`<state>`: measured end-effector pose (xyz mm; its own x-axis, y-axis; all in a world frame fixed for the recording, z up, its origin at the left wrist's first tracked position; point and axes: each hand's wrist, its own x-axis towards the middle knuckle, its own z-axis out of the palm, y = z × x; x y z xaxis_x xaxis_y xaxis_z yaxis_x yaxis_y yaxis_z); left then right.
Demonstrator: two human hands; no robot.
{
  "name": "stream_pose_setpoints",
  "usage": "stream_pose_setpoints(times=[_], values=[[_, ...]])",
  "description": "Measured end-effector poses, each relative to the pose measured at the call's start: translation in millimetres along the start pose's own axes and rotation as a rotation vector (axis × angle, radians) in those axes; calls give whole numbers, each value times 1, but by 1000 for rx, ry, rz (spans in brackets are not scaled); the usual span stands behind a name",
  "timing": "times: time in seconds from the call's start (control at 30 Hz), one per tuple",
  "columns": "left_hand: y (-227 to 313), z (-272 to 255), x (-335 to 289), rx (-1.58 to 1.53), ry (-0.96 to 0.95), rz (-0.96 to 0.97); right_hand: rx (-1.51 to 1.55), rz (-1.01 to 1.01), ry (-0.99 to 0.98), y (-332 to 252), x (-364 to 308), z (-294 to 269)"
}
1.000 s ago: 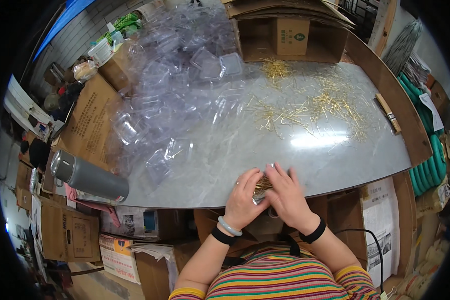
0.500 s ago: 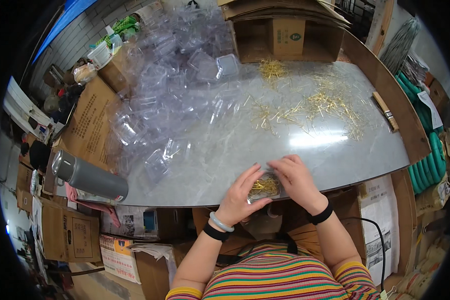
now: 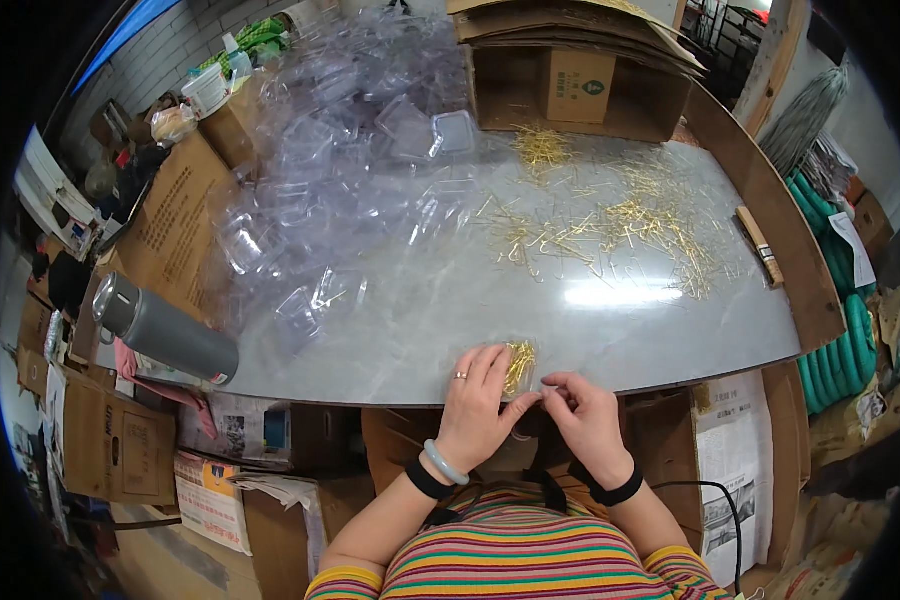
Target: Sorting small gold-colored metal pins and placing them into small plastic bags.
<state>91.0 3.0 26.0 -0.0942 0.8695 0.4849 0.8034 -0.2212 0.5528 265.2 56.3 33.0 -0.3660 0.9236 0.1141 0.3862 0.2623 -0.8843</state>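
At the table's front edge, a small clear plastic box (image 3: pixel 534 353) holds a bundle of thin gold wire hooks (image 3: pixel 519 370). My left hand (image 3: pixel 477 408) grips the box from its left side, fingers along the wall and thumb at the near edge. Curled at the box's near right corner, my right hand (image 3: pixel 588 422) pinches the rim between thumb and fingertips. Both thumbs nearly meet there, and the fingers partly hide the box. Further back on the right lie loose gold hooks (image 3: pixel 660 225), scattered, with a denser pile (image 3: pixel 540 150) behind them.
Many empty clear plastic boxes (image 3: pixel 345 170) heap up across the left of the grey table (image 3: pixel 400 330). A grey bottle (image 3: pixel 175 335) lies tilted at the left edge. A wooden-handled brush (image 3: pixel 760 247) rests by the right cardboard wall (image 3: pixel 770 180). An open carton (image 3: pixel 510 85) stands at the back.
Both hands and the box have shifted nearer the table's front edge. The box is turned, its hooks now more exposed. My right hand has come off its far side to the near right corner.
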Motion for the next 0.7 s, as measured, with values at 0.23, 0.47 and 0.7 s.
stream_pose_setpoints(times=[0.23,0.47,0.7], values=[[-5,5,3,-113,-100,-38,-92,-290,193,6,52,-10],[-23,-6,0,-176,-244,-129,-377,-411,100,21,65,16],[-16,-2,4,-160,-282,-53,-28,-378,206,23,60,25]])
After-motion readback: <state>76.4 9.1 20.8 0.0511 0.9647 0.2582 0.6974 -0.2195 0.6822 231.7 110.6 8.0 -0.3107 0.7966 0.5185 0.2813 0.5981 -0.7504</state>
